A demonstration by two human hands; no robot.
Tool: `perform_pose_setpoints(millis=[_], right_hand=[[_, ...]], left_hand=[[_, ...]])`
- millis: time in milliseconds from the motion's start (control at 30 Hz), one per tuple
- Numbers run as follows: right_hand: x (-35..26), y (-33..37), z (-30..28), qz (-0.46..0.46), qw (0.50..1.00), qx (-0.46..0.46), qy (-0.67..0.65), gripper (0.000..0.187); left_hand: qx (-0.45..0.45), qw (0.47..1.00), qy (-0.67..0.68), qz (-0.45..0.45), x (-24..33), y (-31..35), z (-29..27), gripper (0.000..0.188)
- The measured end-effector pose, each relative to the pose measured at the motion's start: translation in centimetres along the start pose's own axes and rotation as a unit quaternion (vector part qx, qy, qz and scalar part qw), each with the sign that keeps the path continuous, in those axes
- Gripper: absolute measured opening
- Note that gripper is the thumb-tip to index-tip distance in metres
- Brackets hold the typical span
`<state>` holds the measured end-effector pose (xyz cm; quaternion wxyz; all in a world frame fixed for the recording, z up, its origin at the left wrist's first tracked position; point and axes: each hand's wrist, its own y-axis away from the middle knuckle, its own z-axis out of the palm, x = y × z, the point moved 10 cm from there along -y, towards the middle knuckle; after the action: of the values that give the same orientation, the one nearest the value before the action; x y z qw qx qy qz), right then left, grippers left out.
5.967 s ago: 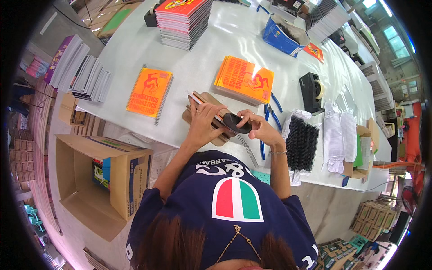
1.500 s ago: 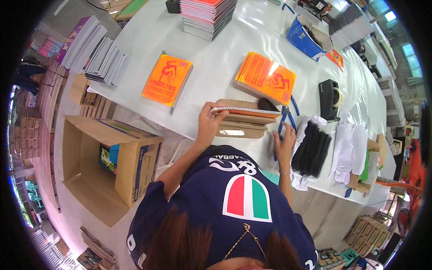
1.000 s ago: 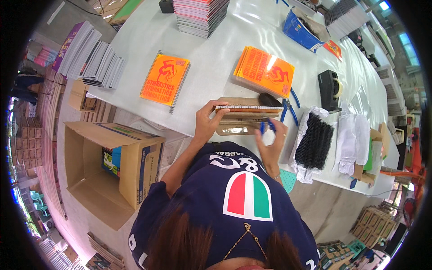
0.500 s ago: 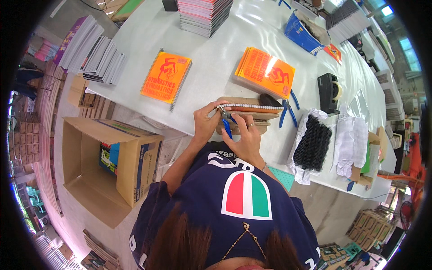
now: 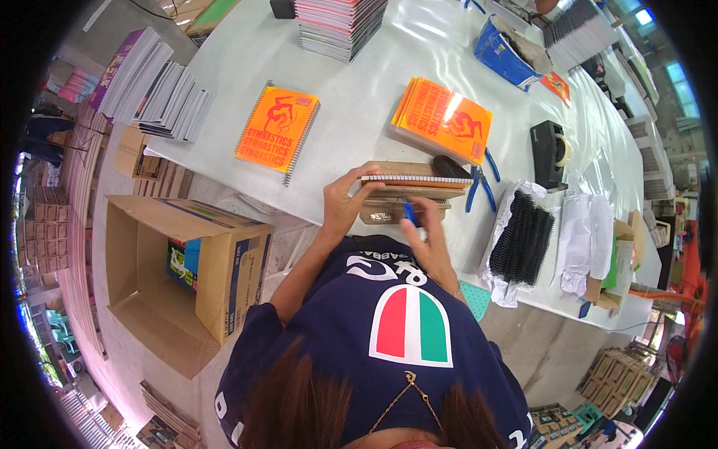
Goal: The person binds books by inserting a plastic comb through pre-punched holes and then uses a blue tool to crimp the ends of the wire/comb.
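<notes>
At the table's near edge, my left hand (image 5: 344,197) pinches the left end of a spiral-bound notebook (image 5: 419,185). The notebook stands on edge with its coil upward, in a brown wooden holder (image 5: 383,212). My right hand (image 5: 428,233) is closed around blue-handled pliers (image 5: 408,212), just below the notebook's middle and apart from the coil. Their jaws are blurred and hard to make out. Beyond the holder lie a stack of orange notebooks (image 5: 445,120) and, farther left, a single orange spiral notebook (image 5: 277,129).
Another pair of blue-handled pliers (image 5: 482,193) and a black tape dispenser (image 5: 548,156) lie to the right. Nearby is a tray of black coils (image 5: 521,236). A large open cardboard box (image 5: 213,280) stands at lower left; notebook stacks (image 5: 340,30) stand at the far side.
My right hand has drawn the pliers away from the coil's left end, moving right and toward me. My left hand stays on the notebook.
</notes>
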<state>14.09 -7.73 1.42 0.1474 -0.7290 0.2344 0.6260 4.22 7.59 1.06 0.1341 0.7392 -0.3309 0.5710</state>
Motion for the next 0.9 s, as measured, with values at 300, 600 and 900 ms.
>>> perform_pose_setpoints(millis=[300,600,900], right_hand=[[10.0,4.5,-12.6,-0.058,0.878,0.264,0.395,0.045],[10.2,4.2,-12.3,-0.037,0.861,0.258,0.436,0.041],[10.5,4.2,-12.4,-0.042,0.865,0.261,0.427,0.042]], left_hand=[[-0.017,0.977,0.209,-0.046,-1.1,0.1,0.2,0.021],[0.078,0.994,0.055,0.055,7.7,-10.8,-15.1,0.023],[-0.102,0.884,-0.455,0.022,-4.1,-20.4,-12.9,0.026]])
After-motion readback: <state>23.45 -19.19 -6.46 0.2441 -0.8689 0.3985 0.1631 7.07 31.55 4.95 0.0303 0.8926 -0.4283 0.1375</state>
